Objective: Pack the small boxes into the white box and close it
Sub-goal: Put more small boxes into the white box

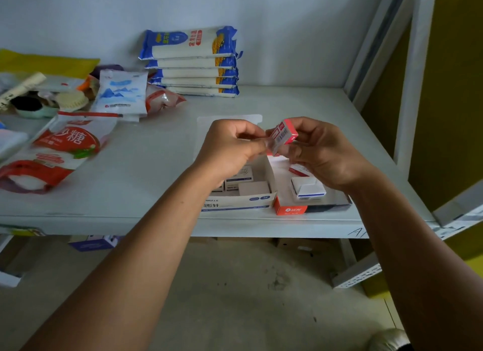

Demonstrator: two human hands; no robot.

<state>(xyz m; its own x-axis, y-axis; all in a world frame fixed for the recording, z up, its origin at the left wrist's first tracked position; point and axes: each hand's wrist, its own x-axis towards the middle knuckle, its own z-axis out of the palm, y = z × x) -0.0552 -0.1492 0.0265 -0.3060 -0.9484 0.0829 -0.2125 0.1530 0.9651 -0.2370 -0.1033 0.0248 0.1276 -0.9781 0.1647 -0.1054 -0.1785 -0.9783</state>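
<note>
A small red box is held in the air above the shelf between both hands. My right hand grips its right side. My left hand pinches a clear wrapper or flap at its lower left end. Below them the white box stands open on the shelf's front edge, its lid folded back, with several small white boxes inside. To its right an open red box holds a small white and blue box and a small red box.
The grey shelf carries a red and white sugar bag at left, a white and blue pouch, a stack of blue noodle packs at the back wall, and brushes at far left. A shelf post rises at right.
</note>
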